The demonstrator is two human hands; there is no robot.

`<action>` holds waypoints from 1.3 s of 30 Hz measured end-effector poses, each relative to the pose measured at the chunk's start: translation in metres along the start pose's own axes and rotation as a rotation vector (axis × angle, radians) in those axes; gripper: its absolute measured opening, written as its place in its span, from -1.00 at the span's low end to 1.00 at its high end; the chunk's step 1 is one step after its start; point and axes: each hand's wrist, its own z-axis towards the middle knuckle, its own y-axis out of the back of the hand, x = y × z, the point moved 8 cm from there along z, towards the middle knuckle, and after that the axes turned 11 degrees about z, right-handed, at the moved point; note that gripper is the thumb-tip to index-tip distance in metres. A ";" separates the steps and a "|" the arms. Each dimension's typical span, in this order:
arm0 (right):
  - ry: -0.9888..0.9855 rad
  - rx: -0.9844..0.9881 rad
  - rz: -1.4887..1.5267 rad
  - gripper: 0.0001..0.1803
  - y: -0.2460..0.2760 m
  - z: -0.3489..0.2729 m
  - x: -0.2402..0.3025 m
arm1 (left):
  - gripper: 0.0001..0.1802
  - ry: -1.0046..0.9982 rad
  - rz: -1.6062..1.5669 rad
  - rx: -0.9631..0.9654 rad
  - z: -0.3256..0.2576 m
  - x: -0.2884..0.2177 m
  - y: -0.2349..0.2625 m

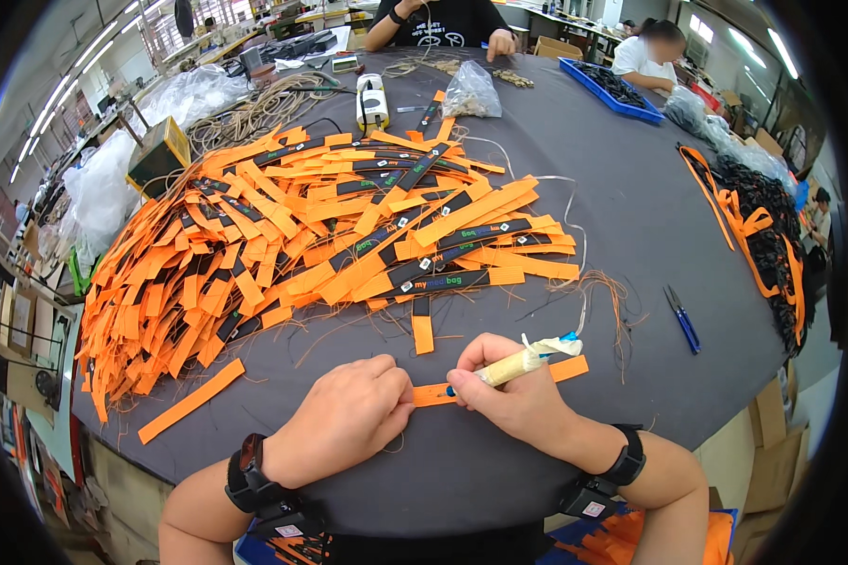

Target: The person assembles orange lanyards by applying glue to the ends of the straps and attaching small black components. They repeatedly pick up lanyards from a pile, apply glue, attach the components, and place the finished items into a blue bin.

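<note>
An orange webbing strap (432, 395) lies across the near part of the table, in front of me. My left hand (356, 411) is closed over its left end, fingertips pressing it down. In my right hand (523, 400) I grip a pen-shaped tool (513, 367) wrapped in yellowish tape, with a cord leading off its back end. Its blue tip is close to the strap's face; whether it touches I cannot tell. The strap's right end sticks out beyond my right hand. Just past my hands spreads a large heap of orange straps (297, 273) with black printed sections.
Blue-handled snips (683, 322) lie to the right. Loose threads (617, 297) are scattered about. Behind the heap stand a white-and-yellow device (372, 102) and a plastic bag (472, 91). A blue tray (611, 91) and black-and-orange goods (758, 226) line the right. A person works opposite.
</note>
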 end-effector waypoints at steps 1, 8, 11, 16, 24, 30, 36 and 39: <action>0.010 0.011 -0.020 -0.82 -0.001 0.000 0.001 | -0.82 0.005 -0.028 0.013 0.000 0.001 -0.001; 0.026 0.026 -0.083 -0.81 0.000 0.000 0.001 | -0.82 0.022 -0.073 -0.008 0.000 -0.006 0.004; 0.046 0.019 -0.091 -0.80 0.000 0.001 0.002 | -0.82 0.003 -0.025 0.006 0.000 -0.005 -0.002; 0.041 0.014 -0.091 -0.80 -0.001 0.001 0.003 | -0.85 -0.013 0.033 0.007 0.001 -0.009 -0.002; 0.016 0.027 -0.059 -0.81 -0.001 0.002 0.001 | -0.89 0.090 -0.193 0.018 0.003 -0.002 -0.001; 0.023 0.049 -0.052 -0.82 -0.003 0.001 0.000 | -0.86 0.079 -0.232 -0.013 0.004 0.000 -0.001; 0.039 0.075 -0.129 -0.82 -0.005 0.001 0.006 | -0.87 0.096 -0.256 -0.006 0.005 0.001 -0.001; 0.060 0.077 -0.152 -0.82 -0.006 0.001 0.008 | -0.88 0.126 -0.263 0.020 0.006 0.001 -0.001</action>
